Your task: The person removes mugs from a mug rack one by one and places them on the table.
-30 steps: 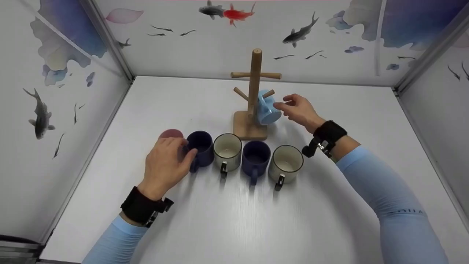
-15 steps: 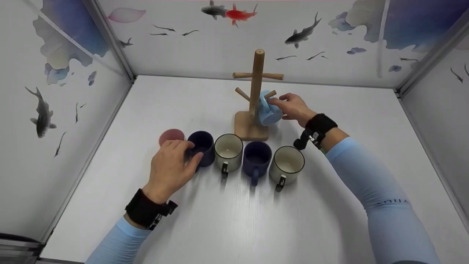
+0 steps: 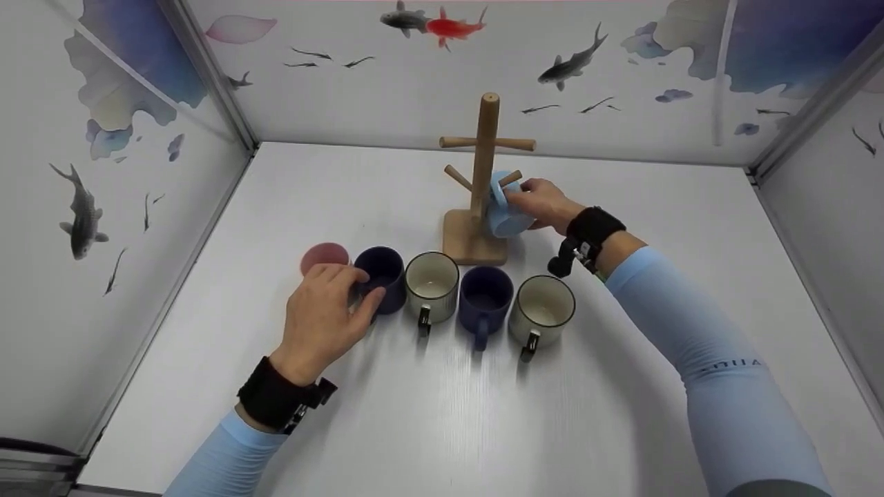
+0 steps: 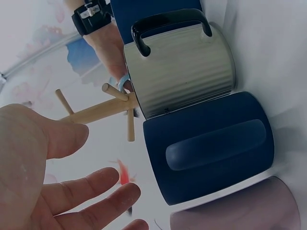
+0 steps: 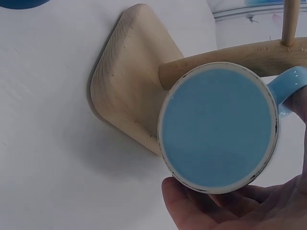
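Observation:
A light blue mug (image 3: 509,222) hangs tilted at a lower peg of a wooden mug rack (image 3: 484,166). My right hand (image 3: 551,206) holds this mug, the thumb by its handle and the fingers round its body. In the right wrist view the mug's base (image 5: 218,129) faces the camera. Over the left end of a row of mugs hovers my left hand (image 3: 323,323), fingers spread and holding nothing. Nearest to it are a dark blue mug (image 3: 380,261) and a pink mug (image 3: 324,255), the latter partly hidden. The left wrist view shows the dark blue handle (image 4: 216,145) apart from the fingers.
Further along the row stand a cream mug (image 3: 431,279) with a black handle, another dark blue mug (image 3: 485,293) and a second cream mug (image 3: 543,304). All sit on a white table (image 3: 442,414), with printed wall panels (image 3: 331,103) at the back and sides.
My right hand has moved left onto the light blue mug and taken hold of it. My left hand has shifted slightly right and stays spread above the mugs.

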A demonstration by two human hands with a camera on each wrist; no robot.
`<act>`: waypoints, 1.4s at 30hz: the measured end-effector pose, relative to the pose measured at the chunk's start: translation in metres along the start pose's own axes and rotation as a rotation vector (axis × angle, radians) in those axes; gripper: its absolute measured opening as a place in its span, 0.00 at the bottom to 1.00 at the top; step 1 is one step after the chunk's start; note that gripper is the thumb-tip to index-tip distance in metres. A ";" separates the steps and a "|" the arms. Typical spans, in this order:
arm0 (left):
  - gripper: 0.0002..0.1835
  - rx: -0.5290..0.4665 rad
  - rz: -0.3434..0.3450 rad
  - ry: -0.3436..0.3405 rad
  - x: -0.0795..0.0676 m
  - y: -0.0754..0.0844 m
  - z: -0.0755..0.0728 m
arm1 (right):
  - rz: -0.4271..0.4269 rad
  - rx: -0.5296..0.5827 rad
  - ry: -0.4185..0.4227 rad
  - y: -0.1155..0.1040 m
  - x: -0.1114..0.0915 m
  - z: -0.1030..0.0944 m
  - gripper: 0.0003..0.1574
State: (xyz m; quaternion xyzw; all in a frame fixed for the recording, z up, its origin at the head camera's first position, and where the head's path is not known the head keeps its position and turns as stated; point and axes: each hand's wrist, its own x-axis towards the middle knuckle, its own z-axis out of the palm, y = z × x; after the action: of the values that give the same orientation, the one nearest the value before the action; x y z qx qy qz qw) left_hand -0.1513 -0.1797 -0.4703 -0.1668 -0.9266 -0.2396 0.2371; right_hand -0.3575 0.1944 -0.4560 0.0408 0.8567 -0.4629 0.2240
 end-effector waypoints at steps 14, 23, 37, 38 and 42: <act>0.16 0.003 -0.004 -0.002 -0.001 0.000 -0.003 | 0.022 0.085 -0.114 -0.001 0.015 -0.002 0.60; 0.14 0.009 0.013 0.023 -0.003 -0.002 -0.002 | 0.013 0.137 -0.178 0.001 0.022 -0.002 0.56; 0.06 0.017 0.017 0.038 -0.005 -0.004 -0.005 | 0.026 0.258 -0.217 0.007 0.023 0.004 0.54; 0.06 0.020 0.017 0.037 -0.005 -0.004 -0.005 | 0.026 0.260 -0.216 0.007 0.023 0.004 0.54; 0.07 0.031 0.014 0.031 -0.005 -0.004 -0.006 | 0.028 0.267 -0.207 0.007 0.022 0.005 0.54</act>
State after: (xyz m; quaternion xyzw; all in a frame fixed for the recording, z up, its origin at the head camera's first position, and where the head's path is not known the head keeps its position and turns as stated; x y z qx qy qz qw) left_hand -0.1467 -0.1866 -0.4697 -0.1658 -0.9252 -0.2261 0.2556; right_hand -0.3730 0.1913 -0.4734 0.0342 0.7593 -0.5710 0.3103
